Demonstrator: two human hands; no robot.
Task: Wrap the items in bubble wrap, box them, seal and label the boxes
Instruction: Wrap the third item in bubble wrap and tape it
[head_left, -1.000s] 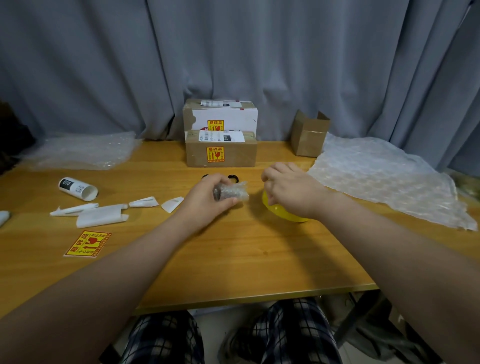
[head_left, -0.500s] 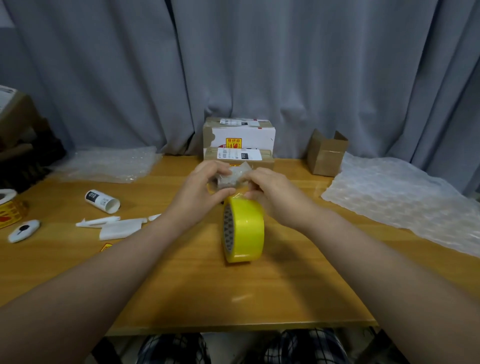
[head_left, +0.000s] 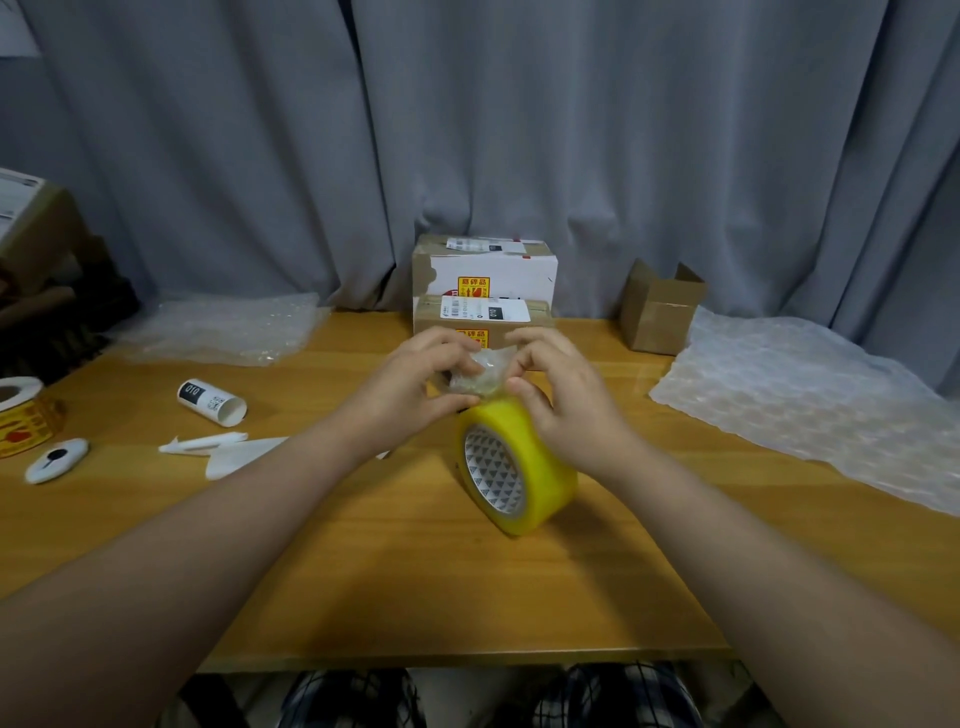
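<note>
So the little bubble-wrapped bundle is up off the surface, held between both hands right above the yellow tape roll. Can't see what's inside the wrap. My left hand has its fingers curled round the bundle's left end, and my right hand pinches the right end, fingers bent, both forearms stretched forward. The bundle lies roughly left to right between them. The tape roll stands on its edge, its hole facing left and towards me.

Behind my hands two closed boxes are stacked, upper box on lower box, both with labels and yellow stickers. Off to the right there's a small open box with its flaps up, can't see inside. A bubble wrap sheet lies beside it.
</note>
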